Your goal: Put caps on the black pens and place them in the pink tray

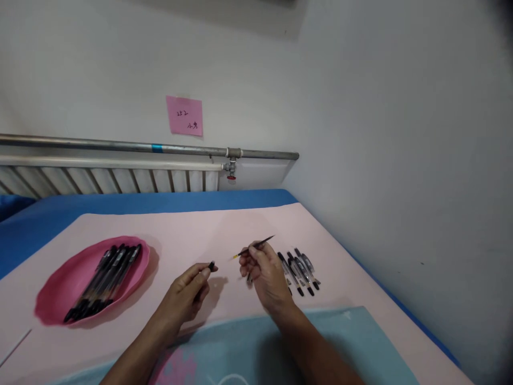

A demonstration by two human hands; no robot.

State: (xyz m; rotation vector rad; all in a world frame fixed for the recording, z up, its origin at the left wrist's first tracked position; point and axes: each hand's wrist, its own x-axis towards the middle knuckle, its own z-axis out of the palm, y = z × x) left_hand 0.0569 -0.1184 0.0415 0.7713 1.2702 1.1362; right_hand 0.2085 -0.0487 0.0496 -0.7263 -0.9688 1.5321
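My left hand (187, 291) pinches a small black pen part (211, 265) between thumb and forefinger; its exact kind is too small to make out. In my right hand (267, 275), thumb and fingers grip a thin dark pen refill (265, 241), slanting up to the right, with a yellowish section near its lower left end. A gap separates the refill from the black part. Just right of my right hand lies a group of black and clear pen pieces (300, 271) on the pink surface. Something small under the right fingers is partly hidden.
At the left, a pink scalloped tray (56, 289) holds several black-capped pens (108, 280). A white stick (15, 347) lies at the lower left edge. A light blue cloth (332, 342) covers the near side. Behind the table run a metal pipe (192, 149) and a radiator (108, 179); a wall rises at right.
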